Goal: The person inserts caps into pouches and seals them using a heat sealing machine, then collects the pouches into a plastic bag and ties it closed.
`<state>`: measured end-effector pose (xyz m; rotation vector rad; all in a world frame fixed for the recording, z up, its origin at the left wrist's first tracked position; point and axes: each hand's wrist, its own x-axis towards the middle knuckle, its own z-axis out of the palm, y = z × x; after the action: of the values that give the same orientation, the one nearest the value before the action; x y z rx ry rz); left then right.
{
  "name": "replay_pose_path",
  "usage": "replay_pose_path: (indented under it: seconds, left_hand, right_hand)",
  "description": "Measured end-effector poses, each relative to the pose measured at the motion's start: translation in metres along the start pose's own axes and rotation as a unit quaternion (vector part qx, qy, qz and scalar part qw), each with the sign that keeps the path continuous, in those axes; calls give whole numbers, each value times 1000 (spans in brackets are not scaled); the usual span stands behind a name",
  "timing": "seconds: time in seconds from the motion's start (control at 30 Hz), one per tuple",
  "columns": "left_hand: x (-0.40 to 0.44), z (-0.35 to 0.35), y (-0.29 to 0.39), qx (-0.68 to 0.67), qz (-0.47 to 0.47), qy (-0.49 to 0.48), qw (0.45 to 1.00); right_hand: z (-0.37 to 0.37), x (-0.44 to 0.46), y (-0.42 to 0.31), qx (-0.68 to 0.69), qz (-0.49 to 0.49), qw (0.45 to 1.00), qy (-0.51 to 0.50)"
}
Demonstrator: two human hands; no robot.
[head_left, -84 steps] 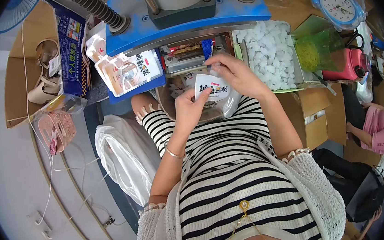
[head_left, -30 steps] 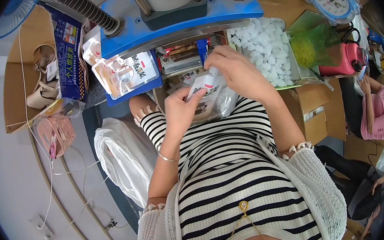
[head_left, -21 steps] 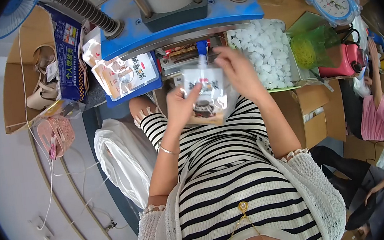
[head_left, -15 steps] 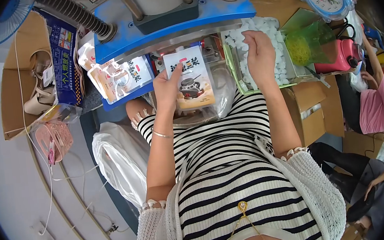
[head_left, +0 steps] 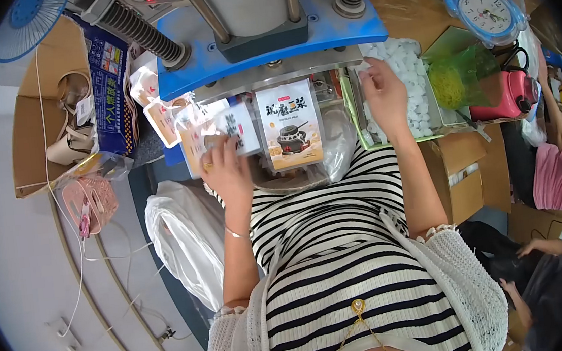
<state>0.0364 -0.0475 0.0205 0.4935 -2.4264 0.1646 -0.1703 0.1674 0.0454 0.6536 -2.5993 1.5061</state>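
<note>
A flat printed pouch [head_left: 290, 132] with a soybean milk picture lies under the front of the blue press [head_left: 268, 45], with neither hand on it. To its left, my left hand [head_left: 227, 174] has its fingers closed over another printed pouch [head_left: 239, 129], which is smeared by motion beside the pile of pouches [head_left: 162, 122]. My right hand [head_left: 385, 98] is over the near left part of a green-edged tray [head_left: 363, 134] of small white pieces [head_left: 406, 72]. Its fingers are curled together close to the press plate, and whatever they hold is too small to tell.
A clear plastic bag [head_left: 337, 139] hangs below the press. Right of the tray are a green box [head_left: 443, 68], a pink device [head_left: 506, 93] and a blue clock [head_left: 485, 7]. At the left stands a cardboard box [head_left: 39, 124]. Other people [head_left: 558, 169] sit at the far right.
My left hand has let go of the pouch under the press and moved left onto another pouch. My right hand's fingers have curled in nearer the press. The view has shifted slightly.
</note>
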Motion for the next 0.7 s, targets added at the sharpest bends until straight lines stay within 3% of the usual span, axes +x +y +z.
replay_pose_path:
  seconds: [0.07, 0.1, 0.2, 0.23, 0.27, 0.3, 0.33, 0.37, 0.47, 0.57, 0.7]
  left_hand:
    - [-1, -13, -17, -138, -154, -61, 977]
    - [3, -21, -21, -202, -229, -85, 948]
    - [25, -53, 3, -291, -203, -141, 924]
    - [28, -56, 14, -338, -186, -167, 907]
    - [27, -53, 24, -340, -184, -169, 907]
    - [24, -47, 35, -415, -216, -195, 862]
    - [21, -42, 44, -486, -246, -221, 809]
    - [20, -36, 50, -488, -244, -222, 808]
    - [15, -23, 58, -537, -322, -288, 725]
    - [3, -4, 62, -571, -326, -278, 700]
    - [-6, 7, 70, -602, -325, -270, 678]
  right_hand:
    - [-6, -12, -7, 155, 117, 981, 7]
    - [-5, -18, -12, 155, 117, 981, 3]
    - [6, -39, -33, 203, 2, 974, -98]
    - [6, -37, -43, 202, 4, 974, -98]
    - [3, -31, -55, 158, -102, 975, -119]
    - [2, -28, -62, 110, -205, 963, -138]
    - [3, -27, -61, 107, -202, 964, -136]
    - [5, -23, -60, 67, -221, 957, -175]
    - [11, -18, -59, -13, -264, 930, -255]
    - [30, -26, -47, 69, -104, 963, -240]
    - [39, -31, -33, 162, -50, 959, -227]
